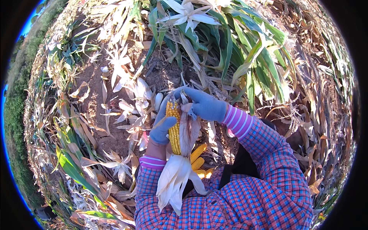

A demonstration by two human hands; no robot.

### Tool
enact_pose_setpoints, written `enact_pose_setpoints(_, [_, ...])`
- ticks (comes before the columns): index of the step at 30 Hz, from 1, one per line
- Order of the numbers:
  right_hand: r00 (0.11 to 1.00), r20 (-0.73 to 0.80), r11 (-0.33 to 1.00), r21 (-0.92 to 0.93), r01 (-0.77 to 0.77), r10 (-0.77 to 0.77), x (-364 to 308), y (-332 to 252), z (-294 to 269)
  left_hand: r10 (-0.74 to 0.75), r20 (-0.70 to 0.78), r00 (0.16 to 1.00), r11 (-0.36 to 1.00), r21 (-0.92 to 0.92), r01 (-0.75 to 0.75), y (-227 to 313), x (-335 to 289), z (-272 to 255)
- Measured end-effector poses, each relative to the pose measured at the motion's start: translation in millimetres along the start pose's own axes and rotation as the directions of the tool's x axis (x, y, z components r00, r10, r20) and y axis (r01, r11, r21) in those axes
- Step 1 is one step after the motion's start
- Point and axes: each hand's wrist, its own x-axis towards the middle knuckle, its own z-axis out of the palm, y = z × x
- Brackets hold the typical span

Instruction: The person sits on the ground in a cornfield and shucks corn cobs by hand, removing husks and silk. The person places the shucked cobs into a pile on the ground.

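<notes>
Red-and-blue plaid shirt (237, 203) cloth fills the lower part of the view, its sleeves ending in pink-and-white striped cuffs (239, 120). Ahead of the chest, the left hand (159, 128), in a grey-blue glove, wraps around an ear of corn (174, 132), thumb laid across its near side. Upright between the two hands, the ear shows tight rows of glossy golden kernels, paler and more orange toward the top. Pale, papery husk (174, 180) hangs peeled back below it, while a brownish, purple-tinged husk strip (189, 132) stands along its right side. The right hand (207, 105), gloved alike, pinches that strip near its upper end. Just below lie several bare yellow cobs (197, 163) — bright, fully kerneled — and beyond, green corn leaves (264, 65) sprawl over dry soil.
</notes>
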Motion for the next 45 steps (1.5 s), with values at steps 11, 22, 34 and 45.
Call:
enact_pose_setpoints(11, [0.966,-0.034,0.888,0.403,-0.222,0.257,-2.3,-16.3,7.9,0.065,0.0,0.998,0.995,0.081,-0.065,0.8,2.2,1.5])
enact_pose_setpoints(22, [0.959,-0.052,0.893,0.381,-0.238,0.278,-7.8,-9.9,15.6,0.065,-0.048,0.997,0.998,0.025,-0.064,-3.8,-10.3,10.6])
enact_pose_setpoints(34, [0.981,-0.024,0.968,0.17,-0.185,0.191,-66.6,-64.3,40.3,0.06,0.001,0.998,0.995,-0.082,-0.059,-20.9,-74.0,47.3])
enact_pose_setpoints(45, [0.989,-0.022,0.988,0.052,-0.143,0.144,-154.2,-70.9,80.6,0.071,-0.155,0.985,0.985,0.167,-0.045,-58.8,-167.2,73.3])
